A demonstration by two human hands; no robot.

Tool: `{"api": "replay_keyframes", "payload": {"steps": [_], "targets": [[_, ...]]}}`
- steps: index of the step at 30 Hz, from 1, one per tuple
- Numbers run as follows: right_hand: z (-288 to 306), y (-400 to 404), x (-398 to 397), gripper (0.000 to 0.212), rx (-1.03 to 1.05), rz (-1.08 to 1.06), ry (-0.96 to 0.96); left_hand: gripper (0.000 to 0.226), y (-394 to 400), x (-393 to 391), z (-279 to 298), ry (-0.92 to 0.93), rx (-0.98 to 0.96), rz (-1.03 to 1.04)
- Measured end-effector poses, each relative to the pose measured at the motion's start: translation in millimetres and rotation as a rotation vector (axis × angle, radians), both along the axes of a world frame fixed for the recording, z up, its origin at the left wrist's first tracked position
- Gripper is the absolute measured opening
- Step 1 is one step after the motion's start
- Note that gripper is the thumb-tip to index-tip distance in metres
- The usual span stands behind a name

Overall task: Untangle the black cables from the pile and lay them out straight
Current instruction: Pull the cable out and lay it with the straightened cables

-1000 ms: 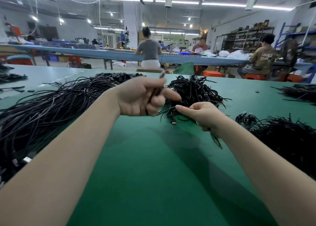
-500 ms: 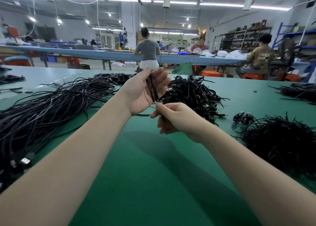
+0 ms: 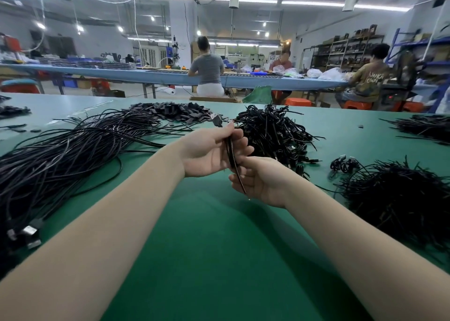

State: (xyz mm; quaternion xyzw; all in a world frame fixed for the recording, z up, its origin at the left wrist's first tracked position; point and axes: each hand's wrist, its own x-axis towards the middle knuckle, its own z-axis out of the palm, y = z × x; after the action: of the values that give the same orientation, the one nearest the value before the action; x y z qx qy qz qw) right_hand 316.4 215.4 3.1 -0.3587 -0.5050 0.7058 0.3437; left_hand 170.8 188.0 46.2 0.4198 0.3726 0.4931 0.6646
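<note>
Black cables (image 3: 232, 154), short bunch: gripped upright in left hand (image 3: 209, 151), fingers curled round; lower ends pinched by right hand (image 3: 261, 180); above green worktop (image 3: 207, 247).

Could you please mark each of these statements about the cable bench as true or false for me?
1. The left hand grips a few black cables. True.
2. The right hand rests flat on the green table. False: it is raised, holding the same cables lower down.
3. The tangled pile lies beyond the hands. True.
4. The straightened cables lie on the person's right. False: they lie on the left.
</note>
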Motion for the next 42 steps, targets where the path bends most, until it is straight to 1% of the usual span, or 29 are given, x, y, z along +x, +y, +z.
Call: {"api": "replay_keyframes", "payload": {"steps": [1, 4, 5, 6, 8, 10, 12, 13, 15, 18, 21, 25, 27, 28, 29, 30, 31, 32, 33, 34, 35, 36, 37, 38, 39, 40, 42], "targets": [[0, 2, 1, 0.016, 0.007, -0.021, 0.009, 0.034, -1, -3, 2, 0.069, -0.016, 0.015], [0, 6, 7, 0.009, 0.085, -0.05, -0.03, 0.035, -1, -11, 3, 0.398, -0.071, 0.07], [-2, 7, 8, 0.009, 0.115, -0.045, -0.066, 0.036, 0, -11, 1, 0.464, -0.089, 0.089], [-3, 6, 8, 0.01, 0.138, -0.036, -0.103, 0.037, 1, -11, -2, 0.486, -0.102, 0.105], [-6, 5, 6, 0.012, 0.157, -0.007, -0.142, 0.038, 4, -6, -8, 0.416, -0.107, 0.12], [-6, 4, 5, 0.015, 0.173, 0.022, -0.156, 0.036, 5, 0, -12, 0.259, -0.088, 0.132], [-3, 2, 7, 0.023, 0.183, 0.058, -0.153, 0.033, 7, 5, -14, 0.156, -0.062, 0.152], [-2, 1, 7, 0.03, 0.177, 0.088, -0.141, 0.032, 7, 8, -14, 0.139, -0.046, 0.157], [-2, -1, 7, 0.039, 0.207, 0.15, -0.144, 0.032, 8, 11, -16, 0.155, -0.013, 0.161], [-5, -5, 3, 0.028, 0.374, 0.135, -0.247, 0.031, 11, 13, -19, 0.174, 0.016, 0.203], [-6, -6, -5, 0.028, 0.514, 0.056, -0.353, 0.03, 14, 14, -23, 0.207, 0.051, 0.255], [-11, -1, -10, 0.033, 0.785, -0.093, -0.656, 0.036, 17, 17, -31, 0.247, 0.075, 0.282], [-14, 2, -9, 0.033, 0.84, -0.165, -0.768, 0.04, 15, 18, -32, 0.302, 0.078, 0.25], [-16, 5, -7, 0.033, 0.851, -0.191, -0.816, 0.038, 14, 18, -33, 0.354, 0.086, 0.264], [-17, 7, -4, 0.033, 0.858, -0.21, -0.868, 0.037, 14, 18, -35, 0.433, 0.112, 0.326], [-19, 9, -1, 0.034, 0.856, -0.222, -0.916, 0.036, 15, 18, -39, 0.549, 0.169, 0.447], [-21, 11, 0, 0.035, 0.851, -0.228, -0.962, 0.033, 17, 17, -45, 0.7, 0.275, 0.611], [-22, 14, 1, 0.035, 0.848, -0.225, -1.013, 0.028, 18, 17, -50, 0.886, 0.435, 0.776], [-21, 16, 2, 0.034, 0.847, -0.209, -1.07, 0.027, 17, 17, -56, 1.091, 0.62, 0.877], [-20, 18, 2, 0.031, 0.86, -0.175, -1.128, 0.038, 17, 17, -62, 1.302, 0.78, 0.901], [-17, 20, 3, 0.027, 0.904, -0.124, -1.189, 0.05, 19, 15, -68, 1.518, 0.894, 0.861], [-14, 22, 4, 0.023, 0.975, -0.068, -1.252, 0.054, 20, 14, -71, 1.725, 0.953, 0.784], [-10, 24, 7, 0.02, 1.054, -0.019, -1.32, 0.05, 22, 12, -74, 1.875, 0.991, 0.704], [-6, 25, 11, 0.017, 1.134, 0.012, -1.379, 0.042, 23, 11, -75, 1.957, 1.006, 0.643], [-1, 27, 16, 0.013, 1.2, 0.023, -1.408, 0.035, 24, 10, -76, 1.98, 1.016, 0.608], [3, 28, 22, 0.012, 1.26, 0.032, -1.424, 0.031, 23, 11, -75, 1.975, 1.024, 0.588], [11, 29, 32, 0.016, 1.363, 0.056, -1.465, 0.031, 23, 17, -72, 1.978, 1.027, 0.559]]}}
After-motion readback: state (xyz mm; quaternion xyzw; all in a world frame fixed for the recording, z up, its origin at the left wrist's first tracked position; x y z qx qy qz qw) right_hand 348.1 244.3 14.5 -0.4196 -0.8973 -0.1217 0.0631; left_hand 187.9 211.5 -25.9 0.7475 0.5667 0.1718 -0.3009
